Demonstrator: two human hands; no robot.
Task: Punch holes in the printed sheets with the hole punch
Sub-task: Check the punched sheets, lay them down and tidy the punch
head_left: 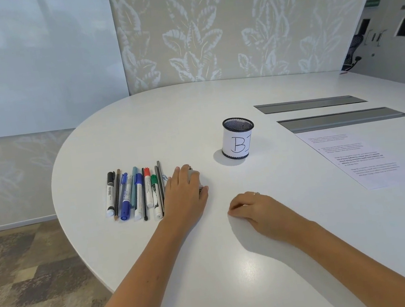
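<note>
Your left hand [184, 191] lies left of centre in the frame, palm down over a small grey thing [194, 174] on the white tabletop [212, 269]; the fingers curve over it, but whether that grip is clamped on it or only resting you cannot tell, and too little of it shows to say whether it is the hole punch; your right hand [253, 210] rests just right of centre, its fingers curled under against the tabletop with nothing in them, a ring on one finger.

The printed sheet [355, 157] lies flat at the right of the frame, well apart from both hands, its upper edge close to the nearer of two grey slots [342, 118] set in the tabletop.

Just beside your left hand, toward the left, a row of markers and pens [134, 193] lies side by side; a black mesh cup [238, 138] with a white paper label marked "B" stands upright in the middle of the frame, between the pens and the sheet.
</note>
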